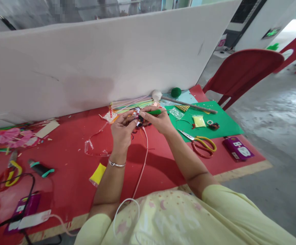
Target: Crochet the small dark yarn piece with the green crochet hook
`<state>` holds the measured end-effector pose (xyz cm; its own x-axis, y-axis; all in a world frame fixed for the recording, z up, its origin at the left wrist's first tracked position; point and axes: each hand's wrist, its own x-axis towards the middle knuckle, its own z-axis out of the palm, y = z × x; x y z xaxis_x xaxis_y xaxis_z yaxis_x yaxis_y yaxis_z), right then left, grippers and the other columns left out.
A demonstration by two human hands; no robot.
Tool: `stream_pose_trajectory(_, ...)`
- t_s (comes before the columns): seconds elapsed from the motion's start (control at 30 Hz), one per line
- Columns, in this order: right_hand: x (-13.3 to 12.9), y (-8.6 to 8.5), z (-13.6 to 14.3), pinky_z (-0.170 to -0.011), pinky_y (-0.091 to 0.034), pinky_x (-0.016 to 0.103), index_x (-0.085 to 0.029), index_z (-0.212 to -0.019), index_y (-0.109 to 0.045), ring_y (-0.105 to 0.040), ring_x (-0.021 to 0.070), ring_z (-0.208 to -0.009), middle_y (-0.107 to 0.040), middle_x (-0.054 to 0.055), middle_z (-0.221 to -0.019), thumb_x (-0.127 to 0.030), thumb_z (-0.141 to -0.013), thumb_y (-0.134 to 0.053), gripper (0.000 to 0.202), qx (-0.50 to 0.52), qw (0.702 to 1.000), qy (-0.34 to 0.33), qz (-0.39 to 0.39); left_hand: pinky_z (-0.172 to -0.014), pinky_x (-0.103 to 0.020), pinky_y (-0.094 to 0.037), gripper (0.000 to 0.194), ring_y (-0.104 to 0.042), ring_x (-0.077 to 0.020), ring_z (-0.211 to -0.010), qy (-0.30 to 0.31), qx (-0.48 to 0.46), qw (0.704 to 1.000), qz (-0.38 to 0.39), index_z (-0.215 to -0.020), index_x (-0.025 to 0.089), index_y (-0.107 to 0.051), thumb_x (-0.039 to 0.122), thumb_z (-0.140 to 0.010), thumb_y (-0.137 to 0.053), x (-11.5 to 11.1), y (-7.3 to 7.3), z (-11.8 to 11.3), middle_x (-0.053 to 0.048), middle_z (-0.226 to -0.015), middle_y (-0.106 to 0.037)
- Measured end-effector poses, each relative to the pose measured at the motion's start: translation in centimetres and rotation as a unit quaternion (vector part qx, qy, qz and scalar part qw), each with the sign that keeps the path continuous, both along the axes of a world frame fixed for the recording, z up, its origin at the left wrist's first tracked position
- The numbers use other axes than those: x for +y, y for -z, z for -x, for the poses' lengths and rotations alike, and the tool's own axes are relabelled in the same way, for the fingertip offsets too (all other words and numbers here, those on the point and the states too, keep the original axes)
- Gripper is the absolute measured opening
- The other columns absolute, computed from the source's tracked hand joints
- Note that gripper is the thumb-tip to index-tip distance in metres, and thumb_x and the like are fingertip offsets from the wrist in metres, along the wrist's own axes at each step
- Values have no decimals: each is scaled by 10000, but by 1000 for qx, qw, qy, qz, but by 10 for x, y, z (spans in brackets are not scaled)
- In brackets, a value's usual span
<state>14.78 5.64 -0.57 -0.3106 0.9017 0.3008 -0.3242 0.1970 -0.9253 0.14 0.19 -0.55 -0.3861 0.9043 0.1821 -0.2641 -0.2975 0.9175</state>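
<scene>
My left hand (123, 127) is closed, pinching a small dark piece (139, 123) with shiny and orange bits, too small to name. My right hand (160, 120) meets it from the other side, fingers closed around a slim tool with a green handle (155, 112). A thin shaft seems to stick out of that handle to the right. The fingers hide much of the dark piece. From just below the hands, a pale pink cord (147, 146) runs down over the table towards my shirt.
Red-and-yellow scissors (204, 145) lie right of my right forearm, near a purple box (238, 148). Pale yellow (199, 121) and bright yellow (98, 173) packets flank my arms. Cutters (42, 168) and more scissors (12, 172) lie left. A white board (91, 64) stands behind.
</scene>
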Motion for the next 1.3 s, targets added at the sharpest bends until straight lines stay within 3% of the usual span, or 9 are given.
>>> stream_pose_trajectory(0.2,-1,-1,1,-583,-594,206,-180,-902,-797,-643,82,-611,-746,8,-820,-511,-791,-864,355,0,1000,-4,-9,-621,-235,-555,362,-734,-154,-748,7,1,1000,-21,-957,214,-836,183,-602,-904,1,1,1,-48,-856,-807)
stream_pose_trajectory(0.4,-1,2,2,-619,-598,217,-189,-906,-794,-659,100,-662,-740,5,-808,-535,-810,-844,363,2,1000,15,-14,-582,-229,-538,329,-728,-150,-706,-5,-1,1000,-15,-942,220,-846,183,-617,-883,-1,-1,-1,-57,-859,-820)
stream_pose_trajectory(0.63,-1,3,4,-585,-584,196,-187,-890,-792,-644,92,-649,-722,-8,-769,-529,-795,-857,361,17,1000,15,12,-478,-193,-432,306,-604,-76,-533,-8,-5,1000,-4,-919,224,-854,177,-616,-865,-4,-5,-1,-36,-821,-818)
stream_pose_trajectory(0.83,3,8,6,-547,-588,197,-189,-877,-765,-639,87,-609,-693,-24,-744,-523,-750,-894,380,61,995,-29,74,-444,-195,-379,290,-575,-75,-525,4,-12,1000,-1,-889,222,-851,184,-603,-881,-4,-6,-1,-47,-832,-813)
stream_pose_trajectory(1.07,8,10,6,-511,-591,199,-183,-865,-730,-619,80,-534,-696,-35,-708,-549,-672,-934,461,74,986,-81,126,-390,-185,-215,276,-394,-30,-424,44,-32,998,35,-851,192,-843,212,-581,-901,-4,-9,2,35,-562,-605)
stream_pose_trajectory(1.3,7,8,6,-504,-601,192,-176,-841,-719,-616,77,-544,-683,-38,-706,-523,-674,-940,444,76,986,-80,124,-401,-189,-254,282,-390,-19,-427,49,-31,998,25,-842,174,-842,220,-574,-915,-4,-10,1,5,-614,-669)
